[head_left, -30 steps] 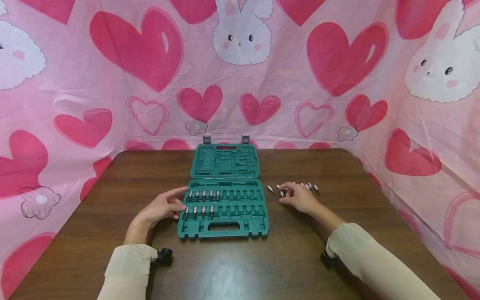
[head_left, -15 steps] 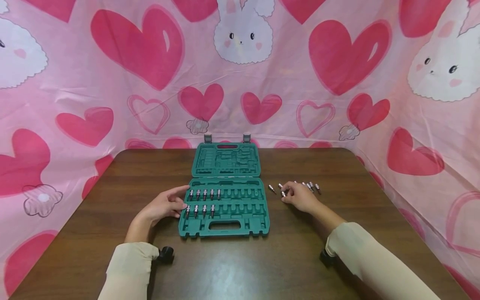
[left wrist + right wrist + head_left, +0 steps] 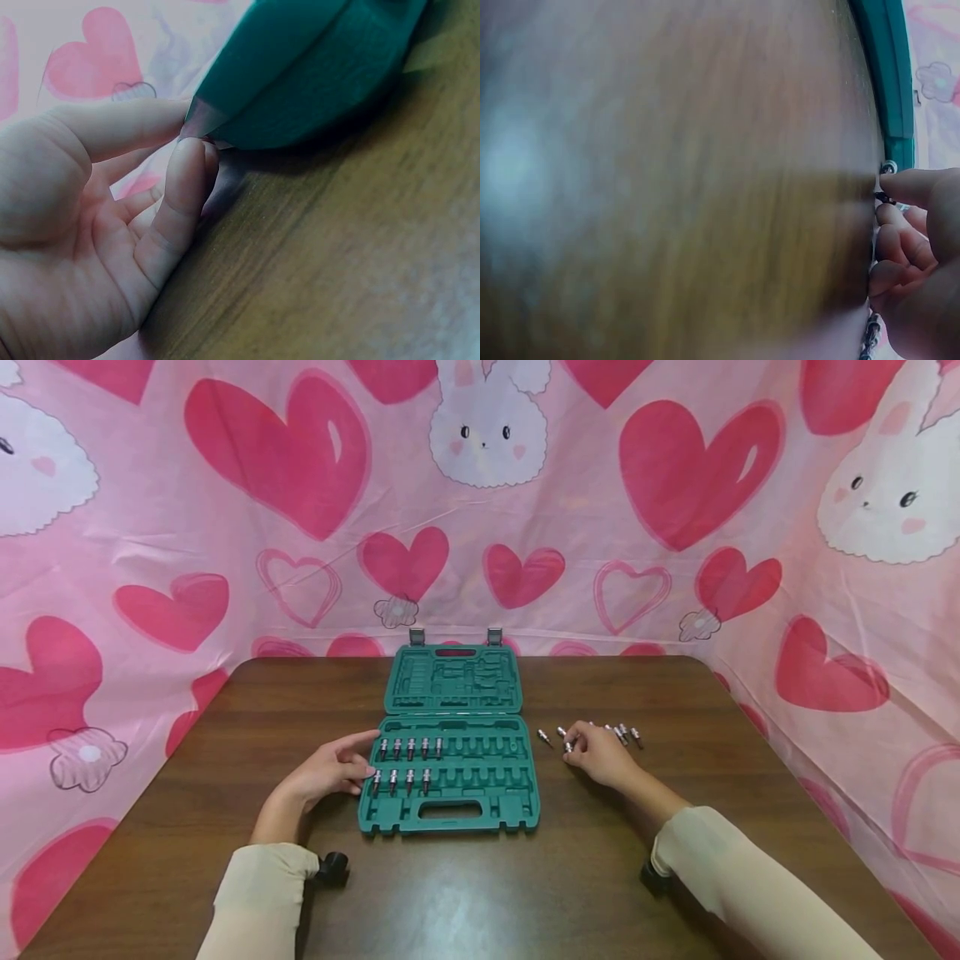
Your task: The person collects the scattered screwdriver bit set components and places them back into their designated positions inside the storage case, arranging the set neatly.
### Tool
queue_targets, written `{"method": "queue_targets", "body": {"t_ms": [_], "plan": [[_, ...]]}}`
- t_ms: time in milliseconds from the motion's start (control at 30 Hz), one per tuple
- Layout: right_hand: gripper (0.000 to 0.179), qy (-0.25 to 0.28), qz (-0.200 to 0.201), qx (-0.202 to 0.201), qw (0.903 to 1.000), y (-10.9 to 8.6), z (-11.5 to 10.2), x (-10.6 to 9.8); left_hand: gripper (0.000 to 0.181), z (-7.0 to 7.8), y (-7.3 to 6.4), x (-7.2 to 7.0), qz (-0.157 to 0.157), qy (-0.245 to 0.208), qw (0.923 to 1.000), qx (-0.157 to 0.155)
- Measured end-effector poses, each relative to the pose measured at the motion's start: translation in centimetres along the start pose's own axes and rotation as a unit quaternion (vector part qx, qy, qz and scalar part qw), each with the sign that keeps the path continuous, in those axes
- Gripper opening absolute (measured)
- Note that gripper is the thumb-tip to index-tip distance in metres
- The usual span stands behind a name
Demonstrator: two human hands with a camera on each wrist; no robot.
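Note:
A green plastic case (image 3: pixel 450 817) lies unfolded on the wooden table. Several silver bit sockets (image 3: pixel 410 747) with dark tips stand in the left half of its two slot rows. My left hand (image 3: pixel 330 770) is at the case's left edge, index finger and thumb extended and touching its rim; the left wrist view shows the thumb (image 3: pixel 184 176) right at the green edge. Right of the case, my right hand (image 3: pixel 602 755) pinches a small bit socket (image 3: pixel 568 747) between thumb and index finger, close over the table. In the right wrist view its dark tip (image 3: pixel 885 197) shows below the index finger.
Loose bit sockets lie around the right hand: one (image 3: pixel 544 738) nearer the case, another (image 3: pixel 561 732) beside the fingertips, several (image 3: pixel 622 732) beyond the knuckles. The case lid (image 3: pixel 453 678) lies folded back toward the pink heart-print cloth (image 3: pixel 480 593).
The bit socket at the right fingertips has turned, its silver end now showing more than its dark end. Both hands stay nearly in place; the head view has shifted slightly.

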State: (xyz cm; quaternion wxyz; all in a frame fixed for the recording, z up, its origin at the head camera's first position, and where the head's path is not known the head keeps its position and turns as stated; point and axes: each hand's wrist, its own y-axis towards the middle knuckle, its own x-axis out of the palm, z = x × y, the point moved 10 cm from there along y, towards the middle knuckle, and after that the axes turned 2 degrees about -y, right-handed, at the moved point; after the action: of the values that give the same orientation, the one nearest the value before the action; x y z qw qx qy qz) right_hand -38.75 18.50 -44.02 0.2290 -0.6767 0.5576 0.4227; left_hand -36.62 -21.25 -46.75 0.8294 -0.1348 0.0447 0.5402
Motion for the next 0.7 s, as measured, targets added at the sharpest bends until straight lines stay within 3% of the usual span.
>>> {"method": "queue_targets", "body": {"t_ms": [300, 700], "plan": [[0.021, 0.010, 0.036, 0.010, 0.9993, 0.2, -0.2, -0.3, 0.064, -0.1, 0.1, -0.1, 0.011, 0.008, 0.9999, -0.008], [0.018, 0.038, 0.101, -0.026, 0.9938, 0.4, -2.2, -1.1, 0.065, -0.2, 0.1, -0.2, 0.012, 0.012, 0.9998, -0.006]]}}
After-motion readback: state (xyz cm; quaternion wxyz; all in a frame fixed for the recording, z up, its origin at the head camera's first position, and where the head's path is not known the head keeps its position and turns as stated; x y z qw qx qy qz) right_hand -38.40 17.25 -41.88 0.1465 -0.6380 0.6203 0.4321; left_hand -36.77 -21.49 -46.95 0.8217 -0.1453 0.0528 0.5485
